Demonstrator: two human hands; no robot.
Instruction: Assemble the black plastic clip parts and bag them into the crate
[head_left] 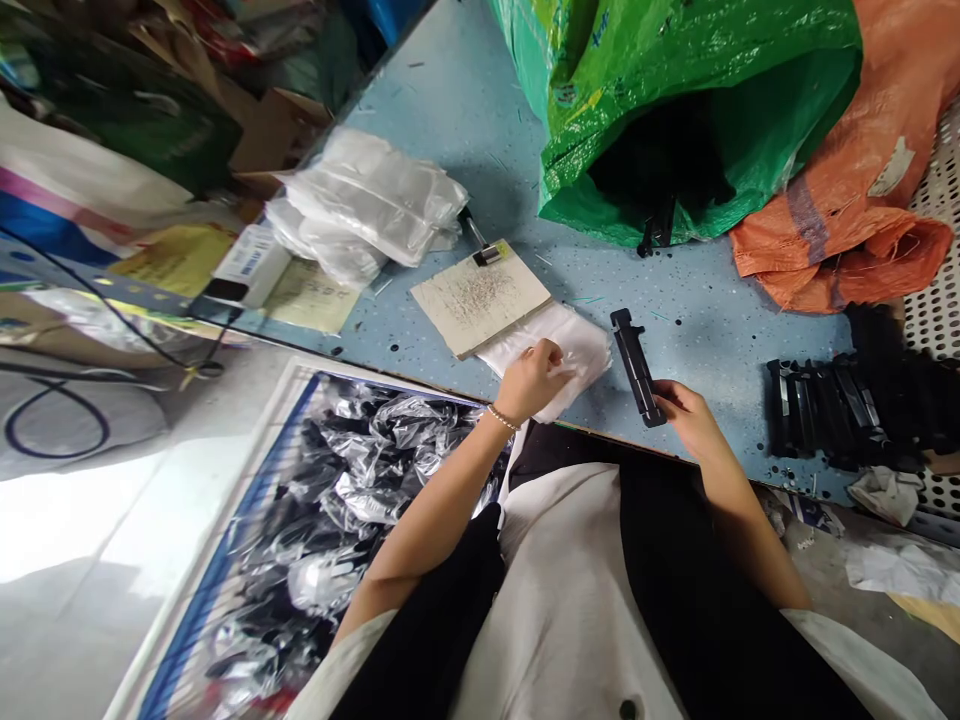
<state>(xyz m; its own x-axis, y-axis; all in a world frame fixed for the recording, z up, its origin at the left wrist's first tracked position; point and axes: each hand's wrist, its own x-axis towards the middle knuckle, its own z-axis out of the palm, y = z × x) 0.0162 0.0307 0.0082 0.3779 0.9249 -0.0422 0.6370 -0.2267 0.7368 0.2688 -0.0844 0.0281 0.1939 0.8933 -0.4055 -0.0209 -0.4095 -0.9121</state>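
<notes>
My left hand [534, 378] rests with curled fingers on a small stack of clear plastic bags [577, 345] near the front edge of the blue table [697, 310], pinching the top bag. My right hand [686, 412] grips the near end of a long black plastic part [636, 365] that lies on the table just right of the bags. A worn cardboard pad [480, 298] sits partly over the far side of the bag stack, with a small metal-tipped tool [484, 248] at its far edge.
A row of black plastic parts [832, 410] lies at the right. A green sack [675, 110] holding dark parts and an orange sack [862, 200] stand at the back. More clear bags [367, 205] lie at the back left. A box of bagged parts [330, 520] sits below the table's left.
</notes>
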